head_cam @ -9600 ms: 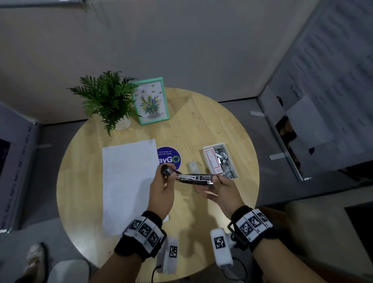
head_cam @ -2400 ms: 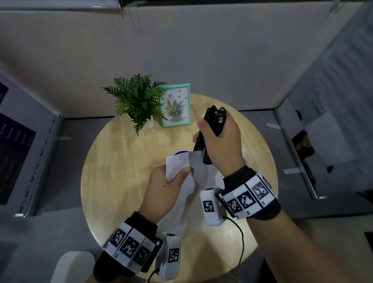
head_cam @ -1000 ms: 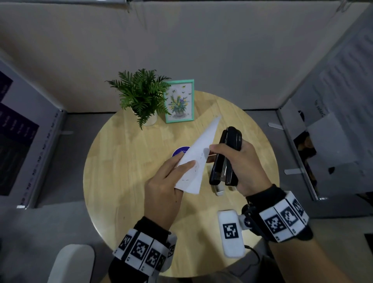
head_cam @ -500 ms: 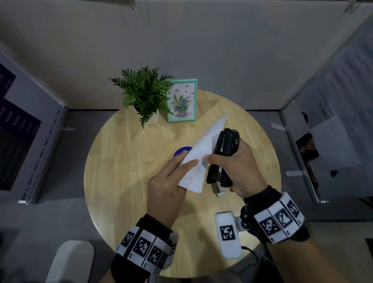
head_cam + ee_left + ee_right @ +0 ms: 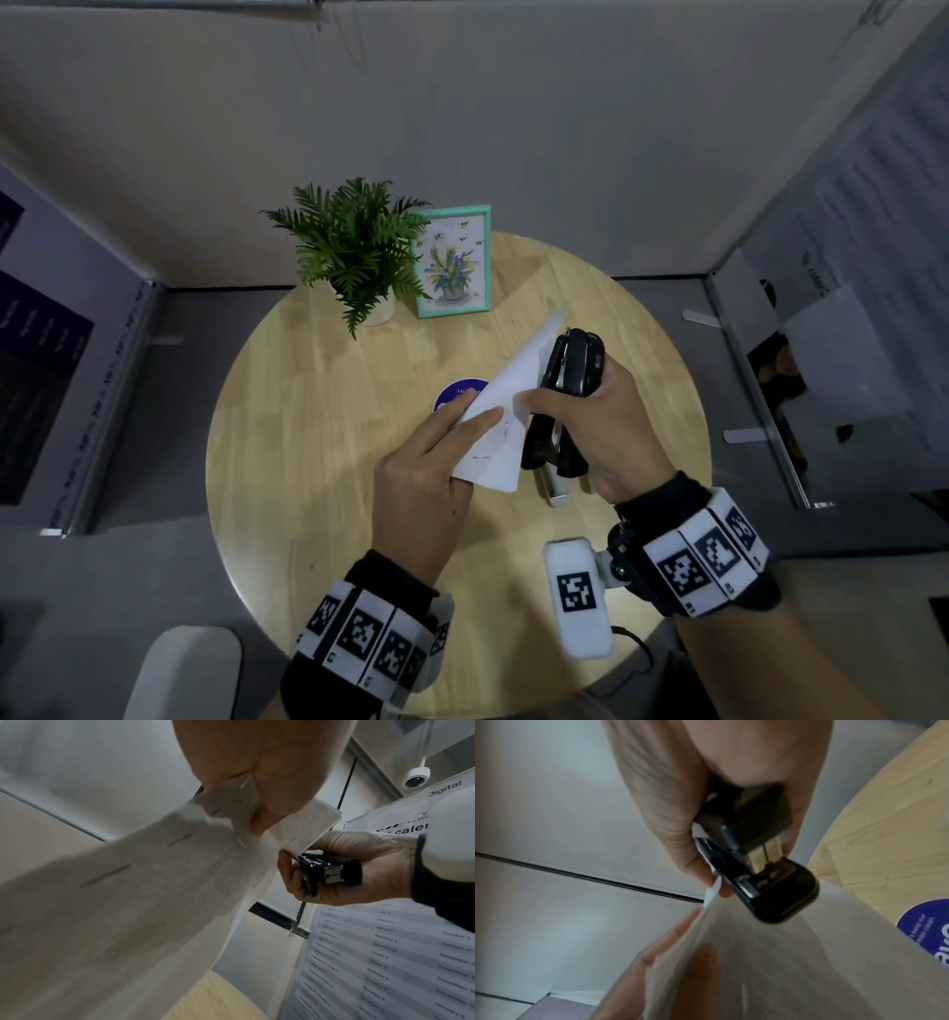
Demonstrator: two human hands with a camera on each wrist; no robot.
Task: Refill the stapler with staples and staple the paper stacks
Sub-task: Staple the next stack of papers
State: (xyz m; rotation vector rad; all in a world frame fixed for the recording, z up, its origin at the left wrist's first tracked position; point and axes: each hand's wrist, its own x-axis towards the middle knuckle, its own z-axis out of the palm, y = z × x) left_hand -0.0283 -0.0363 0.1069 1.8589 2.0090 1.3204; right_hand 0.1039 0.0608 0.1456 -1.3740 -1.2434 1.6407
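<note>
My left hand [image 5: 477, 419] pinches a white paper stack [image 5: 506, 411] near its lower corner and holds it tilted above the table. Several staples show along the stack's edge in the left wrist view, on the paper stack [image 5: 154, 882]. My right hand [image 5: 544, 406] grips a black stapler [image 5: 567, 380] upright, right beside the stack. The thumb touches the paper's edge at the mouth of the stapler [image 5: 757, 866]. I cannot tell whether the paper sits between the jaws.
A round wooden table [image 5: 308, 437] lies below both hands. A potted fern [image 5: 354, 257] and a teal picture frame [image 5: 454, 262] stand at its back. A purple sticker [image 5: 454, 395] and a small pale object [image 5: 554, 491] lie under the hands.
Since a second ago the stapler has closed in on the paper's right edge, and my right thumb now touches the paper. My left hand keeps its hold on the stack.
</note>
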